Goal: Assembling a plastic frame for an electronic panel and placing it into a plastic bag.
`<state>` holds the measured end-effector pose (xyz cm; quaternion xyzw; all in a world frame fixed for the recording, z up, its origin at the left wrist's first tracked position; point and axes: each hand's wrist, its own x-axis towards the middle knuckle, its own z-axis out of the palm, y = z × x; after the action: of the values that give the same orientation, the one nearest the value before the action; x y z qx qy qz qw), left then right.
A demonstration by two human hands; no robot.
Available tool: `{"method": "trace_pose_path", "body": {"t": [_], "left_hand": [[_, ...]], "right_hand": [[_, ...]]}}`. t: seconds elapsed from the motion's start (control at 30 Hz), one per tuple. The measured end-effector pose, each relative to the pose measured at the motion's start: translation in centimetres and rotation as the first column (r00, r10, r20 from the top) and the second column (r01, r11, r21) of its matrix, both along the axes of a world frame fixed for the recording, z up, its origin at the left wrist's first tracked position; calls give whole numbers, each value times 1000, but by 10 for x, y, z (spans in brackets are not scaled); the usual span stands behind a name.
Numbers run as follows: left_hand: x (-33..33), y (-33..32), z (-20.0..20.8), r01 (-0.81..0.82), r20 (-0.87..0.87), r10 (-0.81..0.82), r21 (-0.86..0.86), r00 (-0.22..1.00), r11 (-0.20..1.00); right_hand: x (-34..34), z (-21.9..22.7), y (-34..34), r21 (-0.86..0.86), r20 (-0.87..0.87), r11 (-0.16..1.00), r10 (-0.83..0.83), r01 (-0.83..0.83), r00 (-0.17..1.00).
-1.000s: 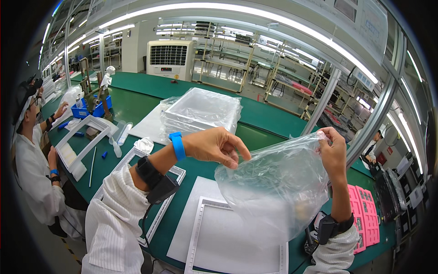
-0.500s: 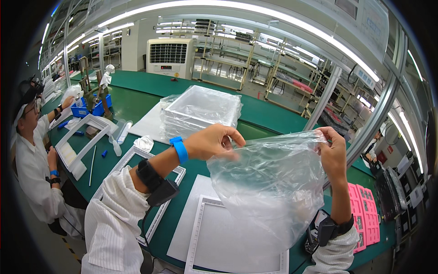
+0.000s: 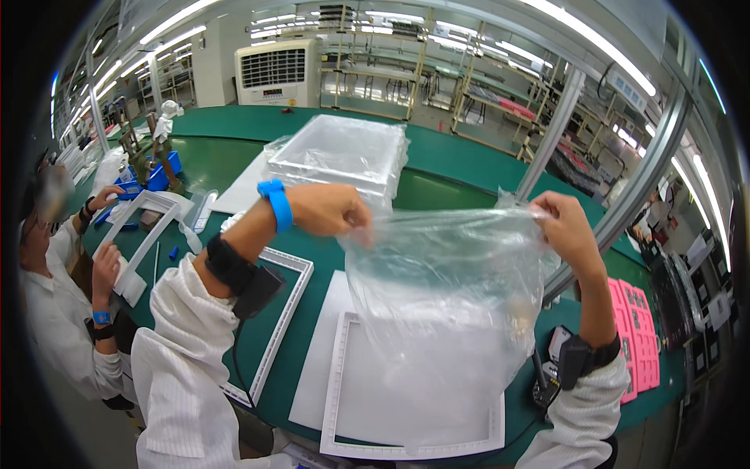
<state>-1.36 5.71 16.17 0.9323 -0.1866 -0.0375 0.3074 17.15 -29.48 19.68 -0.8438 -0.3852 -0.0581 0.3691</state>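
Note:
A clear plastic bag [image 3: 445,289] hangs stretched between my two hands. My left hand [image 3: 332,213] pinches its upper left corner, the fingers closed together. At the upper right corner my right hand [image 3: 564,223] grips the film between thumb and fingers. Below the bag a white rectangular frame [image 3: 337,391] lies on a pale foam sheet [image 3: 311,375], partly seen through the film. To the left, under my left forearm, another white frame [image 3: 285,320] rests on the green table.
Behind the bag stands a stack of bagged white frames [image 3: 336,156]. Pink trays [image 3: 637,336] and a black device [image 3: 547,375] are at the right. At the left a co-worker [image 3: 70,281] handles a white frame part [image 3: 144,227] near a blue bin [image 3: 160,176].
My left hand has closed on the bag's left corner and moved left, drawing the top edge wider. The view has shifted slightly. The co-worker's near hand has risen.

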Motion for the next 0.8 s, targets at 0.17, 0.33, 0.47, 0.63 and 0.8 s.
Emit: {"method": "trace_pose_path", "body": {"t": [0.17,0.33,0.47,0.63,0.8], "left_hand": [[30,26,22,-373,316,290,242,903,896],[-13,-39,69,-321,884,465,-452,-41,832],[-23,-61,6,-424,981,94,-13,170,906],[0,-28,-90,-498,726,327,26,606,867],[-9,-28,-117,-577,566,429,104,704,810]], "right_hand": [[25,9,20,35,-14,999,14,-14,1000],[-24,45,-9,739,577,653,-488,-164,655],[-48,-47,-11,423,725,904,-293,-67,624],[-40,-116,-35,-38,-174,999,21,-28,985],[-73,-159,-82,-589,-102,796,-246,141,964]]}}
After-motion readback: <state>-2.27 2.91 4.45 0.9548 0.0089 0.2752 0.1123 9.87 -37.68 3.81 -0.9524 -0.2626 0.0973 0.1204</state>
